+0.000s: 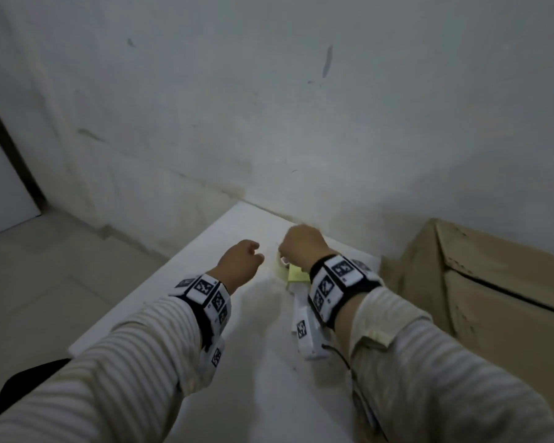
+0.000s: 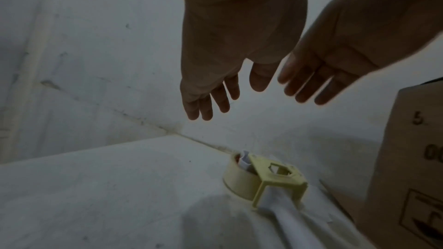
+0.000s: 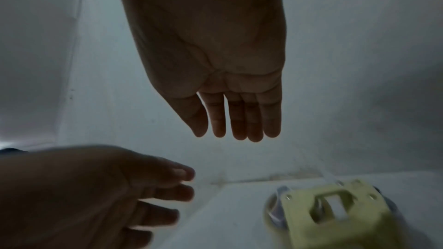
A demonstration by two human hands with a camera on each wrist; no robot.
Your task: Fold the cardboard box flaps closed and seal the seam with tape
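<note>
1. Left hand and right hand hover over the white desk, each grip slack, fingers straight, holding nothing.
2. The pale yellow plastic tape dispenser lies on the desk below them.
3. The brown cardboard box stands just right of it.

A dim, scuffed white wall rises behind a white table over pale floor tiles.

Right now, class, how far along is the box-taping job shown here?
Hardly begun. Done: nothing visible; the cardboard box stands at the right with a dark gap along its top, so it looks unsealed. In hand: nothing yet; both hands, left and right, hover open above the yellow tape dispenser on the white table. Left: grasping the dispenser, folding flaps, taping the seam.
</note>
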